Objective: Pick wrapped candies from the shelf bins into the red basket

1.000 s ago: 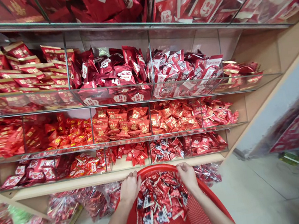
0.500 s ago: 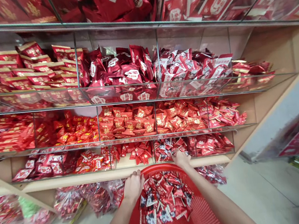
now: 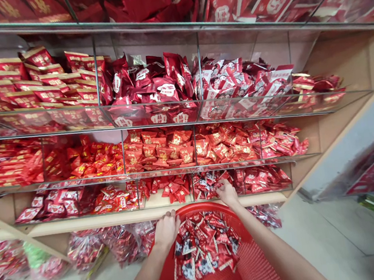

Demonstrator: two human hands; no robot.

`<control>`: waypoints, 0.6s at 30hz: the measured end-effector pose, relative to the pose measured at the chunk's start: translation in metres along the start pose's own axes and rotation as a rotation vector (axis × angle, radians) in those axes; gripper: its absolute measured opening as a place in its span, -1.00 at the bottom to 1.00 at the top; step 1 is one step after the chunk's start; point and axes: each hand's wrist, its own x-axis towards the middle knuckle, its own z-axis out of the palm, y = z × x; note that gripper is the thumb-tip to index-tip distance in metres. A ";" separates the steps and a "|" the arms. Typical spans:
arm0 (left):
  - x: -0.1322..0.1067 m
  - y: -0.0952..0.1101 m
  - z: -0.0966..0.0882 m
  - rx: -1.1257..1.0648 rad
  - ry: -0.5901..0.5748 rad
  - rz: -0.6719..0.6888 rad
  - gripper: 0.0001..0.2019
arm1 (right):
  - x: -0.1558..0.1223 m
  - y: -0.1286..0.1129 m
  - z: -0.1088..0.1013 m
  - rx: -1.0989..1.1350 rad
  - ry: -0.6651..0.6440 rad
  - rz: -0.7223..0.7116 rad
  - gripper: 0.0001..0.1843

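Two bare hands show in the head view, each on its own job. The left hand (image 3: 166,230) has its fingers curled over the rim of the red basket (image 3: 261,259), which spreads below and to the right of them; the small red packets (image 3: 207,248) inside, some with black-and-white print, lie just right of those fingers. The right hand (image 3: 227,193) reaches beyond the rim, its bent fingertips at the shelf packets (image 3: 204,184) on the lowest shelf (image 3: 97,221); whether they pinch one I can't tell. The step in hand looks like picking among those, basket steadied; the next move would call for a sure pinch and a firm left grip.
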 end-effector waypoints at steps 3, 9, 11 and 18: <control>0.001 -0.001 0.002 0.007 0.010 0.005 -0.63 | -0.009 -0.004 -0.017 0.024 0.022 -0.088 -0.58; 0.001 -0.001 0.001 0.001 0.007 0.020 -0.63 | -0.044 -0.016 -0.053 0.156 0.074 -0.305 -0.59; 0.000 -0.001 0.000 -0.003 -0.004 0.006 -0.63 | -0.062 -0.023 -0.058 0.319 0.013 -0.325 -0.61; 0.001 -0.001 0.004 -0.019 0.025 0.012 -0.64 | -0.123 -0.023 -0.037 0.630 -0.286 -0.257 -0.69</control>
